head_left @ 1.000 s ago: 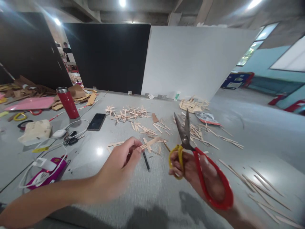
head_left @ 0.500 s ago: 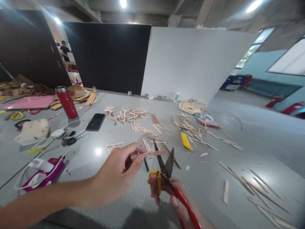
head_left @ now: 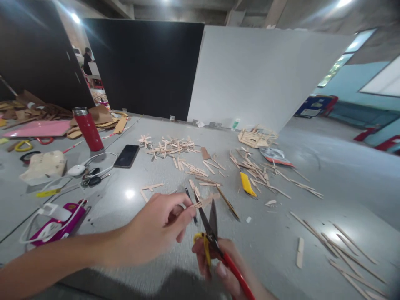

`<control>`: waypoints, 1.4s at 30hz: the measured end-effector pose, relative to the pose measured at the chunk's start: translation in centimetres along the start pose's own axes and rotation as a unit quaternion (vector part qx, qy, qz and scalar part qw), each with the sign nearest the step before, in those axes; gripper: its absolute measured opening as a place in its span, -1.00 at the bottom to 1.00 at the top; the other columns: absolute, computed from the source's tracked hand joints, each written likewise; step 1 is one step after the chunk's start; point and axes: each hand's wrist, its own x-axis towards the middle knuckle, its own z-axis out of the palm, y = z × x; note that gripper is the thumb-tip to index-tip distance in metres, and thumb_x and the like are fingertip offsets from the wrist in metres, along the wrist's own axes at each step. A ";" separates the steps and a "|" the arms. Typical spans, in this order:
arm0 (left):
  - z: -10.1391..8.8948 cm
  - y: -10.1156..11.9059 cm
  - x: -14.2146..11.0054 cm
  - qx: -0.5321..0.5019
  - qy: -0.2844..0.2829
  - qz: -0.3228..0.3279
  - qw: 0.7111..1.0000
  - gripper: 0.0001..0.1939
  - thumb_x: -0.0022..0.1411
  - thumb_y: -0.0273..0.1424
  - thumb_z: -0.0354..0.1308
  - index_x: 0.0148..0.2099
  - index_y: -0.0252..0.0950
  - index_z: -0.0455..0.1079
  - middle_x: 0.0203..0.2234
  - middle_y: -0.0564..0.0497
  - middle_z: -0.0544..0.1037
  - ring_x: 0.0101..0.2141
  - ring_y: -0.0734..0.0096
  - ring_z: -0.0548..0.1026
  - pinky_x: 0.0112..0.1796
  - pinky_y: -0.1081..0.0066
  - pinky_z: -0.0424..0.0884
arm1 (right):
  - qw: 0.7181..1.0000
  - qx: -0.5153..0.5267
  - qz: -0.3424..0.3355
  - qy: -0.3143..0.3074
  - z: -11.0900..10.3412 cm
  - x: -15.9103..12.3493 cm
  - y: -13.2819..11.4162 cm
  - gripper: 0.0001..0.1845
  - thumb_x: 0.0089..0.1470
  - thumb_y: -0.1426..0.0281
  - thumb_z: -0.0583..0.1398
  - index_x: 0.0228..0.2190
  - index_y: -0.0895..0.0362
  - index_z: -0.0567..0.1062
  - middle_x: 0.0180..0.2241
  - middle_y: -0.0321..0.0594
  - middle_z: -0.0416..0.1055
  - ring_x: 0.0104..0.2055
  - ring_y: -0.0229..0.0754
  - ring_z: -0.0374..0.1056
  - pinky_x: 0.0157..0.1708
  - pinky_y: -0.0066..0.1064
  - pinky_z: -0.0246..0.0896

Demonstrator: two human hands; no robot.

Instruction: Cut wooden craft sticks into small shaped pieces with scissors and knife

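One flat wooden stick point(head_left: 205, 201), just below centre frame, sits pinched in the left hand point(head_left: 159, 224)! The right hand point(head_left: 234, 253) grips red-and-yellow-handled scissors point(head_left: 213, 236), blades parted, close to it.

1. The left hand point(head_left: 156, 225) is bare, with slender fingers point(head_left: 180, 200)
2. The left forearm point(head_left: 78, 252) is bare, narrowing toward the wrist point(head_left: 120, 241)
3. The right hand point(head_left: 233, 250) is bare, its thumbnail point(head_left: 221, 270) short and rounded
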 end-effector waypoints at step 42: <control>1.0 -1.3 0.7 -0.077 -0.178 -0.024 0.981 -0.59 0.51 -0.35 -0.01 -0.39 -0.37 0.45 -0.55 0.13 0.45 -0.55 0.61 0.23 -0.49 0.56 0.14 | 0.992 -0.114 0.057 0.007 0.1 -1.0 -1.4 -0.52 0.34 -0.04 0.06 -0.21 0.11 0.45 -0.29 -0.12 0.45 -0.27 -0.08 0.39 -0.24 -0.27 0.37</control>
